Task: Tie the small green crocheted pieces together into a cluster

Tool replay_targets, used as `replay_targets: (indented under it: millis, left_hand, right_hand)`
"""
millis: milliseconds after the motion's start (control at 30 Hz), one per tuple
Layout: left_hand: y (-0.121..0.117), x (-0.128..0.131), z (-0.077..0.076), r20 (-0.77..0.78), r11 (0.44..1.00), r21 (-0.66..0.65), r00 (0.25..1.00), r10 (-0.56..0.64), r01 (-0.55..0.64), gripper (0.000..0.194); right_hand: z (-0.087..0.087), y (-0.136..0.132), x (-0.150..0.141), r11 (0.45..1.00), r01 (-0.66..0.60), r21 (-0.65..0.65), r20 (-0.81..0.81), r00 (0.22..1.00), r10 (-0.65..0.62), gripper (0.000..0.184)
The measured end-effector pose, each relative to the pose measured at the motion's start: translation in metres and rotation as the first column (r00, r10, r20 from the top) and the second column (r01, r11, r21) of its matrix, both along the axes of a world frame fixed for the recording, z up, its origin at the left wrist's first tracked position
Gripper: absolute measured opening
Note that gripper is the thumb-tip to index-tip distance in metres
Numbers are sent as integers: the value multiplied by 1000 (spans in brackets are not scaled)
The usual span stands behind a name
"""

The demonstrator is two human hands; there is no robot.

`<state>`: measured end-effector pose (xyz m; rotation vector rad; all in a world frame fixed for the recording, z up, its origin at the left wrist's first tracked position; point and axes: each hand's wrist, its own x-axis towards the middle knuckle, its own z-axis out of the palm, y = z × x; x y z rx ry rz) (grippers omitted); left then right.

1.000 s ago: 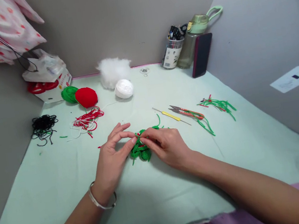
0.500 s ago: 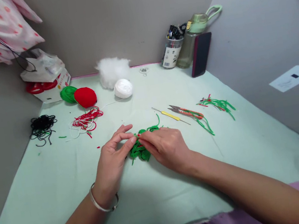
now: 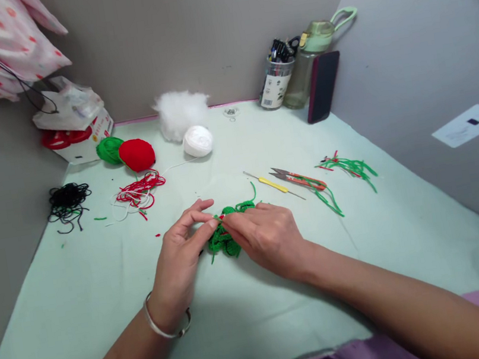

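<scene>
A green crocheted piece with a little red in it lies on the table, partly covered by my fingers. My left hand pinches a thin green yarn strand at the piece's upper edge between thumb and index finger. Close against those fingertips, my right hand is also closed in a pinch on the green yarn. The exact grip of the right fingers is hidden behind the knuckles. Beyond the right hand lie a yellow-handled crochet hook and orange thread snips, with green yarn over the snips' handle.
Green, red and white yarn balls sit behind, by white stuffing. Black yarn and red-white strands lie left, green scraps right. A pen holder, bottle and phone stand at the back.
Almost nothing differs. Both hands stay pinched together over the green crocheted piece, with only a tiny shift of the fingers.
</scene>
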<state>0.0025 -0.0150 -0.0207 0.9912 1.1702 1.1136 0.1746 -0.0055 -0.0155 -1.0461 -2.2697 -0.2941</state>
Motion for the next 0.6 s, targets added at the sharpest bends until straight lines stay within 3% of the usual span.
replay_targets:
  millis: [167,300,600]
  left_hand:
    - [1,0,4,24,998,-27,998,61,-61,9]
    - [1,-1,9,93,998,-50,994,54,-50,9]
    - [2,-4,15,272,990,-108,961,-55,87,12]
  right_hand:
    - [0,5,5,993,82,-90,-13,996,-83,30]
    - [2,5,7,966,105,-235,-66,990,-124,27]
    - [10,4,8,824,-4,-566,-289,937,-194,14]
